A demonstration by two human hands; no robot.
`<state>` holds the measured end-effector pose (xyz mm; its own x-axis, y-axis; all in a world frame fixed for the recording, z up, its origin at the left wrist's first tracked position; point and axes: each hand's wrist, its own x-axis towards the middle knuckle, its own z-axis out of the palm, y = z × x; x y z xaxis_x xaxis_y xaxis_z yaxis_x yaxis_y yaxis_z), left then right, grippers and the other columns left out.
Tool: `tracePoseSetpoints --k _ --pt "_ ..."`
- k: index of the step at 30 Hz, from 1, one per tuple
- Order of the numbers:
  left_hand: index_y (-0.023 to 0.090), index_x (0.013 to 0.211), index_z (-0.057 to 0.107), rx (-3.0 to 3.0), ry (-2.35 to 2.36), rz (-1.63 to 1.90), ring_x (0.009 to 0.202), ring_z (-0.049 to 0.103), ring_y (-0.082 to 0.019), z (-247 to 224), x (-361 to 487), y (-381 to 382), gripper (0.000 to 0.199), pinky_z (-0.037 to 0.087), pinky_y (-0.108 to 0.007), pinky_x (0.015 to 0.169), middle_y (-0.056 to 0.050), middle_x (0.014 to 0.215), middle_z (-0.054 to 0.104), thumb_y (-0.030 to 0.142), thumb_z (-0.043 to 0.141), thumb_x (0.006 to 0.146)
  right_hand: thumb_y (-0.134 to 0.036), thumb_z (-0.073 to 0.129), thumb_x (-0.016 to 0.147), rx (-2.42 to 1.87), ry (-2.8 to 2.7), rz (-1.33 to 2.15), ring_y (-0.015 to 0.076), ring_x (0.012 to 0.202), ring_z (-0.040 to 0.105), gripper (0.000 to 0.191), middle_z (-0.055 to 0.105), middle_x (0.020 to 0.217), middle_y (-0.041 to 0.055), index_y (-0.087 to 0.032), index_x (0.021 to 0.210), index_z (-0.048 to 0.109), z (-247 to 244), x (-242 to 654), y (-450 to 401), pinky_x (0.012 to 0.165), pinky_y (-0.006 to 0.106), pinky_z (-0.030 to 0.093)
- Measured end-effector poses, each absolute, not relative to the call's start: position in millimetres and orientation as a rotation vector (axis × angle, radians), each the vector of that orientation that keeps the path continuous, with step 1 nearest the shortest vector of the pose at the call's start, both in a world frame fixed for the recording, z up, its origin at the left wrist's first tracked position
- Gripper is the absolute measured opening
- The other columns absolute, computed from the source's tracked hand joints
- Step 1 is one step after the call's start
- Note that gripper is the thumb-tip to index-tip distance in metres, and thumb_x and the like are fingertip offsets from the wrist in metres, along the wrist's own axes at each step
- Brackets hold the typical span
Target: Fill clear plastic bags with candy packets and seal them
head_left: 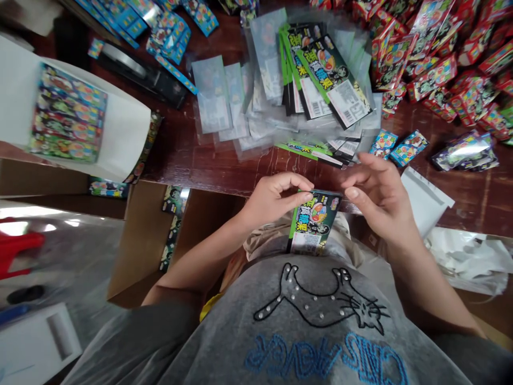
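At the table's near edge, my left hand (276,198) pinches the top edge of a black-and-green printed candy packet (315,222) between thumb and fingers. The packet hangs in front of my shirt, with a white label at its lower end. My right hand (377,187) is just off the packet's upper right corner, thumb and fingers apart, holding nothing I can see. Beyond the hands lies a pile of clear plastic sleeves (212,99) with similar black-and-green packets (334,80) on top. Two small blue printed boxes (409,148) rest close to my right hand's fingertips.
Small red boxes (433,80) are heaped at back right; purple packets (467,152) lie nearer. Blue boxes (170,37) and a black tool-like object (138,72) are at back left. A white carton (120,133) overhangs cardboard boxes (136,240) below the table.
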<state>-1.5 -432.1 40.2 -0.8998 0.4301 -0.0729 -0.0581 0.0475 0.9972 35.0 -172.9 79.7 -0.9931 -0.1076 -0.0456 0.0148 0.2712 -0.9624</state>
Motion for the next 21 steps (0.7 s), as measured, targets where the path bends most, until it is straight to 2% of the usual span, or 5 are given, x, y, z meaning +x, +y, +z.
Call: tracePoseSetpoints --k 4,7,12,16,21 --pt "0.021 0.096 0.080 0.426 2.012 1.883 0.096 0.078 -0.017 38 -1 -427 0.018 0.063 -0.032 0.092 -0.006 0.105 0.084 0.038 0.085 0.093 -0.047 0.079 0.095 -0.466 2.430 -1.488 0.0261 0.101 0.068 0.020 0.070 0.104 0.0071 -0.029 0.100 0.073 101 7 -169 0.087 0.044 0.060" --pt "0.021 0.097 0.080 0.465 2.012 1.890 0.095 0.078 -0.017 39 -3 -426 0.016 0.062 -0.031 0.091 -0.005 0.104 0.084 0.036 0.085 0.094 -0.038 0.078 0.092 -0.613 2.430 -1.213 0.0239 0.092 0.067 0.014 0.068 0.097 0.0062 -0.026 0.091 0.071 103 -9 -174 0.084 0.042 0.058" --pt "0.020 0.099 0.079 0.434 2.023 1.897 0.099 0.078 -0.018 42 -3 -427 0.018 0.062 -0.033 0.094 -0.006 0.106 0.084 0.037 0.083 0.096 -0.036 0.077 0.093 -0.605 2.614 -1.129 0.0254 0.103 0.068 0.025 0.068 0.114 0.0082 -0.024 0.114 0.069 96 -10 -179 0.091 0.042 0.059" --pt "0.020 0.108 0.077 0.452 2.026 1.953 0.105 0.077 -0.019 38 12 -422 0.020 0.060 -0.034 0.099 -0.008 0.112 0.082 0.035 0.081 0.096 -0.033 0.066 0.105 -0.816 2.656 -1.084 0.0256 0.105 0.069 0.010 0.066 0.112 0.0073 -0.027 0.111 0.072 90 -3 -179 0.091 0.043 0.058" --pt "0.021 0.121 0.075 0.340 2.087 2.095 0.122 0.076 -0.024 25 5 -458 0.027 0.060 -0.042 0.107 -0.012 0.131 0.079 0.038 0.076 0.101 -0.043 0.060 0.109 -0.980 2.639 -0.948 0.0332 0.120 0.070 0.036 0.068 0.128 0.0114 -0.034 0.142 0.069 78 -28 -187 0.100 0.053 0.061"
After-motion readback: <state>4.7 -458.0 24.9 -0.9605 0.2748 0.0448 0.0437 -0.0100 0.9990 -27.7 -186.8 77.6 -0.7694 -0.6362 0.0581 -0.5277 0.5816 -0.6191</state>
